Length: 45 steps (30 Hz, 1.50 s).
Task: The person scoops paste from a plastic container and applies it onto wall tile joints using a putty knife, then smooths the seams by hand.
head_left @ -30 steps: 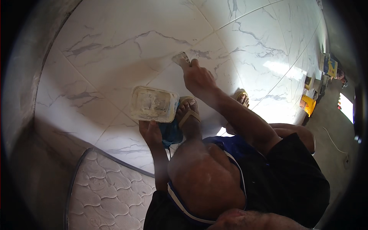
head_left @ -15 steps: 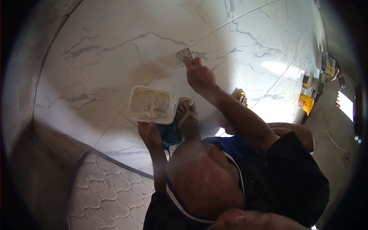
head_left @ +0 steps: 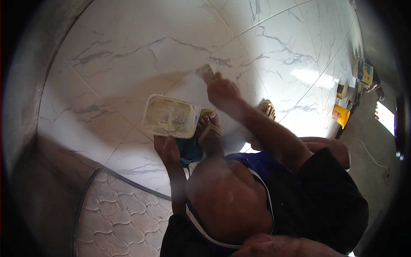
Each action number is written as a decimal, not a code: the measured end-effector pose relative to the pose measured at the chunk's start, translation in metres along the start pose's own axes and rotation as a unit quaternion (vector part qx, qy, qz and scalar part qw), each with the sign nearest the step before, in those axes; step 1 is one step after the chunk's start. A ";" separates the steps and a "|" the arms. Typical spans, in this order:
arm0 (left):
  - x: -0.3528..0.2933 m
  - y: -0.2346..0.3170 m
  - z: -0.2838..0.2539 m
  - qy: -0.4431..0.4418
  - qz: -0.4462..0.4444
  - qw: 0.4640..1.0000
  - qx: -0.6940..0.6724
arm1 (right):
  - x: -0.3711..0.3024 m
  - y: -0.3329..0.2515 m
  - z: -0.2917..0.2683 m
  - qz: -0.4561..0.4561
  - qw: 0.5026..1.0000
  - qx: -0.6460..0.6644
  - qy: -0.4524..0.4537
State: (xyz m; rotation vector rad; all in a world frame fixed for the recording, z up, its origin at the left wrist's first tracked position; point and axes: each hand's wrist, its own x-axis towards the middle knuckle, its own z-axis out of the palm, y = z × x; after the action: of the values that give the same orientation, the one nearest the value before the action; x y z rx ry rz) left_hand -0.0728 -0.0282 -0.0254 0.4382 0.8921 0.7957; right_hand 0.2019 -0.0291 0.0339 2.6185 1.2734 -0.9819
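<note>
Fingers (head_left: 217, 78) of our right hand (head_left: 224, 91) are curled tight around a small flat scraper (head_left: 204, 71), whose blade points up and to the left over the white, grey-veined tile floor (head_left: 120, 77). The scraper is blurred, so we cannot tell whether its edge touches the tile; it sits near a slanting joint (head_left: 177, 83) between tiles. Our left hand (head_left: 167, 150) grasps a shallow rectangular tub (head_left: 195, 124) from the near side, the thumb (head_left: 170, 138) at its edge and the other fingers mostly hidden beneath. The tub is just left of our left foot (head_left: 208, 116), and pale paste (head_left: 175, 115) smears its inside. Below its near corner we see a teal bundle (head_left: 189, 150), close beside the foot. We wear tan sandals (head_left: 209, 130), and our right foot (head_left: 269, 112) rests further right. At lower left lies a quilted, dark-edged mattress (head_left: 122, 214). Well off to the right we have a yellow-orange container (head_left: 341, 115), a yellow-and-blue box (head_left: 365, 73) and a thin pale cable (head_left: 371, 156).
</note>
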 end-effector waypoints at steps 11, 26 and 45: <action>0.008 0.004 -0.006 -0.003 0.007 1.000 -0.005 | 0.012 -0.026 -0.015 0.031 0.998 -0.032 -0.046; 0.016 0.014 -0.012 -0.013 0.028 1.000 0.005 | 0.031 -0.004 -0.046 0.040 0.998 -0.050 -0.023; -0.034 0.021 -0.017 0.077 0.124 0.989 -0.009 | -0.009 -0.048 0.016 -0.063 0.998 0.013 -0.006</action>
State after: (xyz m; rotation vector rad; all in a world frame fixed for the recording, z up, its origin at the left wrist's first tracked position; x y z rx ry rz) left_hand -0.1085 -0.0408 -0.0043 0.4824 0.9856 1.0757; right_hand 0.1542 -0.0091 0.0360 2.5730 1.4491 -1.0387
